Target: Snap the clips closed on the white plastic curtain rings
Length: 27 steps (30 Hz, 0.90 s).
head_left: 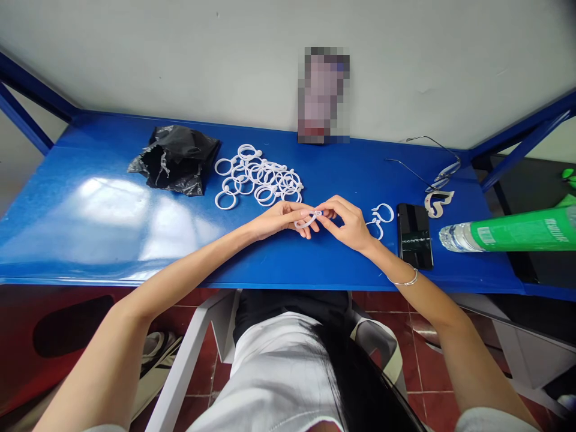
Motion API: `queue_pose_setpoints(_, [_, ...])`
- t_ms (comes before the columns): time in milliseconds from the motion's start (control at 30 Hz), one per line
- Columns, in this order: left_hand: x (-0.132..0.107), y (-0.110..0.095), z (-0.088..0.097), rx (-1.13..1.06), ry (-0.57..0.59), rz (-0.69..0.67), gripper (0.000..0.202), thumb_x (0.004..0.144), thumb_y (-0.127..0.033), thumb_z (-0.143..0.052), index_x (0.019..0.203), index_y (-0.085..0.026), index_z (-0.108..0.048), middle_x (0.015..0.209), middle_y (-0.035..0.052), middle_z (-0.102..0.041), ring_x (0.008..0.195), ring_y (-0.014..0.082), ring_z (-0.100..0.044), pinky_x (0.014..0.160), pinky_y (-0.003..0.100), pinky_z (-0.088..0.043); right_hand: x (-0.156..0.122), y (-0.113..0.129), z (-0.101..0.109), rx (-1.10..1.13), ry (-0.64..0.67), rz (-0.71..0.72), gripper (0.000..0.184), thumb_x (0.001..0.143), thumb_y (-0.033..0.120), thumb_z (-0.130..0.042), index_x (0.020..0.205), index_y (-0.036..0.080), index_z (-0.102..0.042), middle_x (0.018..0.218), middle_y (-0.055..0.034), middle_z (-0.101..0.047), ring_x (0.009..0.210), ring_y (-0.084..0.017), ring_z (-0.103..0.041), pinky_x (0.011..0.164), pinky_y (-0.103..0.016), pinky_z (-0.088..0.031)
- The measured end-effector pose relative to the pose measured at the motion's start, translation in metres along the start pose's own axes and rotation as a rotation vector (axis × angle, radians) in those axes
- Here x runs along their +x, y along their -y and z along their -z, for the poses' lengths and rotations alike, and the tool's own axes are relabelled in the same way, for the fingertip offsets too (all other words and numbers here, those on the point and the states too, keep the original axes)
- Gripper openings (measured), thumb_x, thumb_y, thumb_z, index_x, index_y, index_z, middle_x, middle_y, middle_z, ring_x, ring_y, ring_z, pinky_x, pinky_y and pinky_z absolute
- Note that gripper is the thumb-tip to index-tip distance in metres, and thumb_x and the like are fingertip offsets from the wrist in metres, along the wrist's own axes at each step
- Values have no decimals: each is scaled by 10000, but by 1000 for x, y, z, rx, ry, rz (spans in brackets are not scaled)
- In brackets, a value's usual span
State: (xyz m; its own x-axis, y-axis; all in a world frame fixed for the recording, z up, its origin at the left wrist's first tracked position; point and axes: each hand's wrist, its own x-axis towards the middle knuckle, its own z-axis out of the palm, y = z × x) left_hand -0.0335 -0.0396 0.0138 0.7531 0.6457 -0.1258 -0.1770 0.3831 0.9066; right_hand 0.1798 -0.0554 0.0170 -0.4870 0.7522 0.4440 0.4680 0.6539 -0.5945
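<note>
My left hand [278,219] and my right hand [346,222] meet over the middle of the blue table [112,198]. Both pinch one white plastic ring [308,220] between their fingertips, just above the tabletop. A pile of several white rings [258,175] lies behind my left hand, toward the wall. Two more white rings [380,217] lie on the table just right of my right hand. A thin silver bracelet [407,281] circles my right wrist.
A crumpled black plastic bag [175,159] sits left of the ring pile. A black phone [414,234], a white clip [437,203], glasses [432,171] and a lying green-labelled bottle [508,233] occupy the right side. A blurred card [323,95] leans on the wall.
</note>
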Motion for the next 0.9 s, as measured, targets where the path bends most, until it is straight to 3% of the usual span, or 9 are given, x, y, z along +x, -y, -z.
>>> queue_pose_setpoints(133, [0,0,2,-87,-13,16,470,822,-464,-690,1121,-108,-623,874,123,-736,705,177,-702,691,301,-566,1,-1,3,-100,27,50,203,947,365,-513,987,223,-653,849,-59,-671,754,-193,-625,651,-323,-518])
queue_pose_setpoints(300, [0,-1,3,-135,10,19,417,849,-475,-653,1089,-151,-548,836,98,-735,671,177,-704,631,274,-550,2,-3,4,-157,35,131,172,947,315,-522,986,216,-656,904,-74,-710,806,-206,-658,688,-330,-525])
queue_pose_setpoints(467, [0,-2,-1,-93,-18,-20,398,901,-516,-553,1104,-178,-502,828,87,-731,644,177,-701,597,266,-539,0,-3,2,-160,8,119,187,953,313,-512,964,218,-672,882,-70,-714,796,-205,-665,686,-331,-528])
queue_pose_setpoints(600, [-2,-1,-1,154,-142,-183,432,891,-546,-549,1085,-162,-510,813,64,-697,659,154,-680,620,262,-539,-1,-2,1,-141,-24,75,187,948,327,-522,930,212,-669,825,-65,-697,732,-191,-647,655,-322,-508])
queue_pose_setpoints(767, [-3,4,3,749,-272,-424,599,747,-504,-742,1198,-158,-550,877,52,-666,706,134,-619,719,273,-532,-2,-2,0,-158,-100,50,162,940,309,-535,929,217,-669,807,-61,-703,708,-189,-648,647,-326,-526])
queue_pose_setpoints(900, [-4,8,3,883,-335,-505,563,790,-490,-705,1211,-139,-579,854,53,-674,654,119,-600,710,265,-529,-2,0,-1,-165,-118,57,150,935,303,-550,914,209,-665,808,-65,-710,687,-182,-645,624,-316,-525])
